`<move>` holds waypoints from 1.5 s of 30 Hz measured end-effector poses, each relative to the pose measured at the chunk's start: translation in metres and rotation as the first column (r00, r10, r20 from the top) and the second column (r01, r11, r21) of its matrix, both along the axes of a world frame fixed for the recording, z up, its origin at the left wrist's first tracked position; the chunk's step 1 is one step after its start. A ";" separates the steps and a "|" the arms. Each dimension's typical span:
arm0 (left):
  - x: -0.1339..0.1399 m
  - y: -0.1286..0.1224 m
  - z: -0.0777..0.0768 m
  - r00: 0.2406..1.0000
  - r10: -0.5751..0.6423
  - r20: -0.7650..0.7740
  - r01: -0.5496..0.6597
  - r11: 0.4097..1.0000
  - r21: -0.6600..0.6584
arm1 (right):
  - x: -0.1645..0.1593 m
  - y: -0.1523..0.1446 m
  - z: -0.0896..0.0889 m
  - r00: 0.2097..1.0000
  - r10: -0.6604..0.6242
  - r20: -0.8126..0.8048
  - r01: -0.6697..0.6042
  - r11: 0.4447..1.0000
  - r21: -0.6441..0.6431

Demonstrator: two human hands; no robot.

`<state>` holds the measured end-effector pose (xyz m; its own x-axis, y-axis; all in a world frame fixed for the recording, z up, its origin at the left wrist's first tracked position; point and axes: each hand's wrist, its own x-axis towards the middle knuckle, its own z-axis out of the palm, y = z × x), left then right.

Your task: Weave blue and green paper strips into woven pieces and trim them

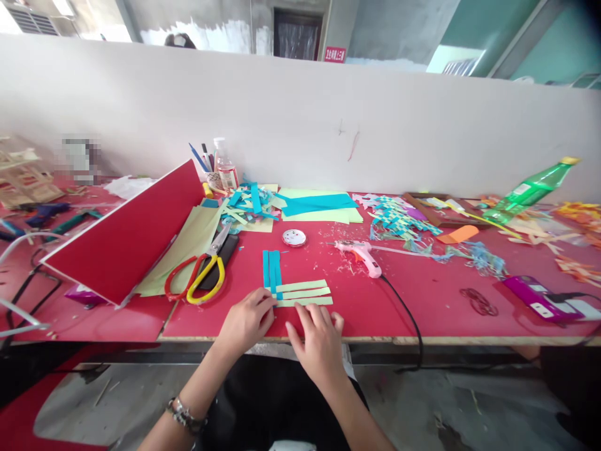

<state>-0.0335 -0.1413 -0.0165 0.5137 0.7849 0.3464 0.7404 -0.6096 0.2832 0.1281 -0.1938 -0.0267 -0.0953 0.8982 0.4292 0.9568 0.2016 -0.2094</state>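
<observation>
Pale yellow-green paper strips (307, 301) lie side by side on the near middle of the red counter (375, 313), their left ends meeting narrow blue paper strips (266, 266) that run toward the far side. The left hand (248, 318) bends its fingers at that corner; whether they pinch anything, I cannot tell. The right hand (320, 344) has its fingers apart, tips by the nearest pale strip. Leftward lie red-and-yellow-handled metal scissors (215, 247); rightward, a pink plastic glue gun (357, 250)
</observation>
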 end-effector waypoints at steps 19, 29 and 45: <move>0.001 -0.001 0.000 0.999 0.011 -0.039 -0.011 1.000 0.015 | 0.023 0.000 0.003 0.999 -0.034 -0.025 0.035 0.999 0.038; 0.010 0.023 0.023 0.998 0.000 -0.060 -0.005 0.997 -0.081 | 0.061 0.044 0.033 0.989 0.103 -0.109 -0.106 0.994 -0.017; 0.000 0.033 0.013 0.995 -0.075 -0.073 0.054 0.966 -0.252 | 0.031 0.081 0.036 0.917 0.395 -0.048 -0.393 0.881 -0.263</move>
<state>-0.0333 -0.1082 -0.0040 0.5843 0.8054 0.0994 0.7286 -0.5746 0.3727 0.1595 -0.1124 0.0097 -0.4670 0.8654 0.1816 0.8115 0.5010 -0.3009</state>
